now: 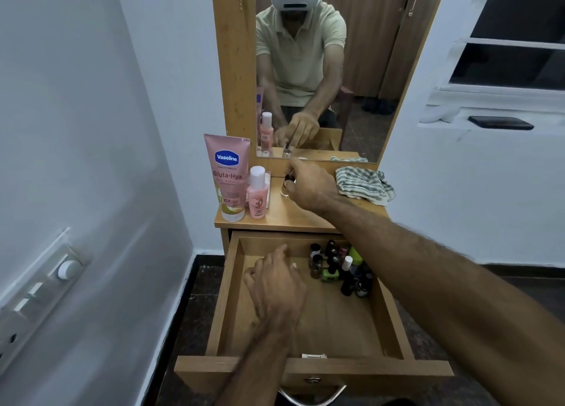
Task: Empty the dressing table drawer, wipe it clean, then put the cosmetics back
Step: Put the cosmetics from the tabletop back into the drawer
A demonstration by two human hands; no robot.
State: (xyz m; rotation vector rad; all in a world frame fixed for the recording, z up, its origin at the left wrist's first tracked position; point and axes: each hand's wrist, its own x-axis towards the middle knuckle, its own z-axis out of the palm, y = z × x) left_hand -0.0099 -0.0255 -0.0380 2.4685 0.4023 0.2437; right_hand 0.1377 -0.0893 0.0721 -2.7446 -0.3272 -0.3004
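The wooden drawer (232, 298) is pulled open below the dressing table top (275, 219). Several small nail polish bottles (342, 268) stand clustered in its back right corner. My left hand (275, 280) hovers inside the drawer with loosely curled fingers, holding nothing. My right hand (308, 185) reaches over the table top and pinches a small dark-capped bottle (287, 181) standing on the wood. A pink Vaseline tube (227, 176) and a small pink bottle (256, 194) stand at the table's left. A striped cloth (363, 185) lies crumpled at the right.
A mirror (321, 69) rises behind the table top and reflects a person and the hands. White walls close in on both sides, with a switch panel (46, 283) on the left. A window ledge (489, 124) with a dark flat object is at right.
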